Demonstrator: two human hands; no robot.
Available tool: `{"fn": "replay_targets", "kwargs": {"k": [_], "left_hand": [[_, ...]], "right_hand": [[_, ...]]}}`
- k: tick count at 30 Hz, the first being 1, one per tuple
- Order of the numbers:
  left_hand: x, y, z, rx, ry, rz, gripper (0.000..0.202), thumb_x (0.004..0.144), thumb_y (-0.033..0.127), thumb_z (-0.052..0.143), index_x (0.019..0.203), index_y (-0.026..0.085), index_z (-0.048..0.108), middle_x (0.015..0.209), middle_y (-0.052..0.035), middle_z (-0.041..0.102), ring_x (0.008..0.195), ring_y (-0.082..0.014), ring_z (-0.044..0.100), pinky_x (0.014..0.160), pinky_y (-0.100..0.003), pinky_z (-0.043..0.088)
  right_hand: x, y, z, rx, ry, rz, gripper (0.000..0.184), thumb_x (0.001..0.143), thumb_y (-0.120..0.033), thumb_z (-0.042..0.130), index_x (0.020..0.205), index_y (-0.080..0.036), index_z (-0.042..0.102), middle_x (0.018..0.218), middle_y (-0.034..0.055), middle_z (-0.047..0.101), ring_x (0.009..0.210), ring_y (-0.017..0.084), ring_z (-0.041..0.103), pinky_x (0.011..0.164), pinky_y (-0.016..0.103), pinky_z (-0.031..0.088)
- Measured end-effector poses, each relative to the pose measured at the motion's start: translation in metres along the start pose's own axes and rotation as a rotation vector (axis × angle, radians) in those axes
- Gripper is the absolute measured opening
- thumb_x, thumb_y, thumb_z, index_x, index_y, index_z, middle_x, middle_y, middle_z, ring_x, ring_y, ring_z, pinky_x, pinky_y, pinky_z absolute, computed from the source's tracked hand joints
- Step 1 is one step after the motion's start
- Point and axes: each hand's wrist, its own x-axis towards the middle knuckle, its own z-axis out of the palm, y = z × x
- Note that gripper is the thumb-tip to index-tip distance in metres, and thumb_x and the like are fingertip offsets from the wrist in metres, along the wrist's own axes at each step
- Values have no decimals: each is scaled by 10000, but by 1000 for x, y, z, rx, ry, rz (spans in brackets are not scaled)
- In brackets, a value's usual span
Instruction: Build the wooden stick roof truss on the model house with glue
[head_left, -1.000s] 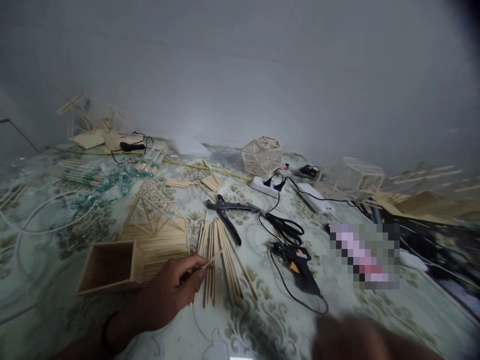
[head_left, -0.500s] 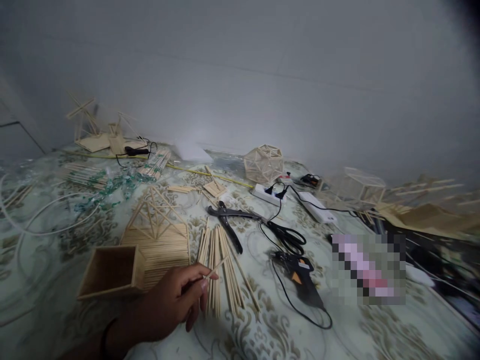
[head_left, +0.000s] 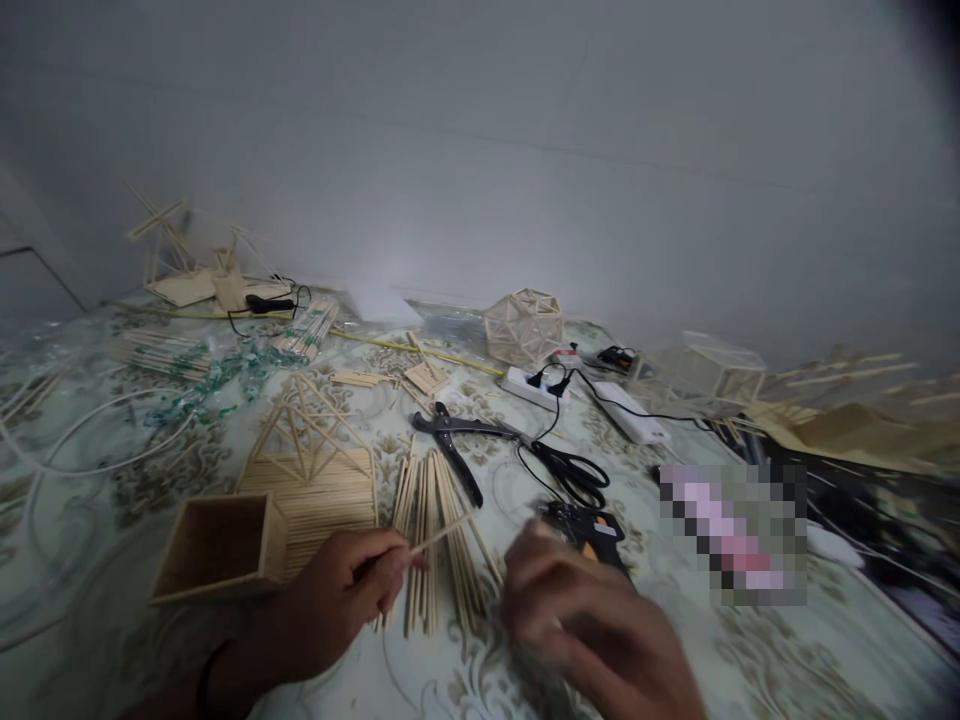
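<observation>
Head view: low in the centre of the frame, the left hand pinches a thin wooden stick, straight and pale, slanting up rightward above a loose fan of slender sticks. Right of it, the right hand is blurred, fingers bent; whether it grips anything I cannot tell. It partly hides a black plastic glue gun. At lower left sit an open, square-mouthed wooden box and a ribbed stick panel, on glossy scroll-patterned cloth
</observation>
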Motion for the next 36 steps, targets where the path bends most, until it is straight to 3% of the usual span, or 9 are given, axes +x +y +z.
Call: {"fn": "replay_targets", "kwargs": {"k": [2, 5, 10, 15, 18, 22, 28, 36], "left_hand": [[0, -3, 0, -95, 0, -1, 517, 1066, 616, 478, 921, 157, 668, 699, 27, 492, 577, -100, 379, 548, -246, 309], [1, -5, 0, -148, 5, 14, 479, 1058, 605, 509, 1051, 157, 679, 747, 22, 527, 562, -88, 373, 532, -237, 305], [3, -4, 1, -81, 19, 57, 446, 1066, 553, 514, 937, 156, 669, 751, 2, 603, 540, -82, 427, 534, -230, 338], [2, 3, 1, 26, 48, 47, 412, 1040, 500, 554, 851, 152, 664, 679, 15, 581, 518, -87, 447, 526, -229, 346], [0, 7, 1, 72, 72, 73, 365, 1026, 445, 578, 836, 149, 675, 644, 28, 551, 524, -90, 458, 538, -226, 351], [-1, 9, 2, 39, 64, 80, 319, 1017, 432, 574, 990, 143, 705, 776, -10, 659, 516, -88, 515, 539, -230, 401], [-1, 8, 4, 17, 31, 84, 295, 1007, 399, 581, 1066, 139, 709, 883, -48, 711, 558, -105, 610, 558, -233, 446], [-2, 2, 7, 78, 3, 94, 264, 1013, 351, 562, 1054, 149, 726, 824, -19, 680, 586, -109, 594, 579, -236, 423]], "right_hand": [[15, 21, 3, -12, 1, -32, 174, 980, -453, 760, 896, -319, 832, 755, 40, 728, 737, 217, 653, 717, 365, 504], [23, 43, 12, -27, 24, 109, 192, 936, -449, 811, 874, -269, 837, 749, 31, 707, 711, 185, 621, 676, 320, 460], [22, 54, 26, 113, 97, 394, 344, 766, -520, 928, 820, -204, 804, 657, -14, 629, 621, 136, 519, 612, 276, 410], [28, 51, 31, 233, 136, 453, 436, 592, -470, 1023, 798, -194, 755, 686, -17, 661, 644, 139, 558, 650, 277, 454], [29, 49, 29, 165, 128, 434, 435, 614, -514, 998, 741, -189, 738, 662, -19, 637, 628, 137, 529, 631, 280, 429], [27, 48, 28, 51, 86, 361, 417, 712, -559, 929, 750, -182, 753, 646, -35, 570, 637, 135, 482, 634, 283, 393], [27, 49, 30, 40, 41, 333, 433, 799, -599, 858, 811, -178, 757, 676, -24, 612, 634, 134, 505, 631, 279, 402], [26, 50, 33, 37, 8, 319, 472, 850, -647, 805, 825, -181, 735, 565, -53, 560, 509, 119, 476, 532, 266, 368]]}}
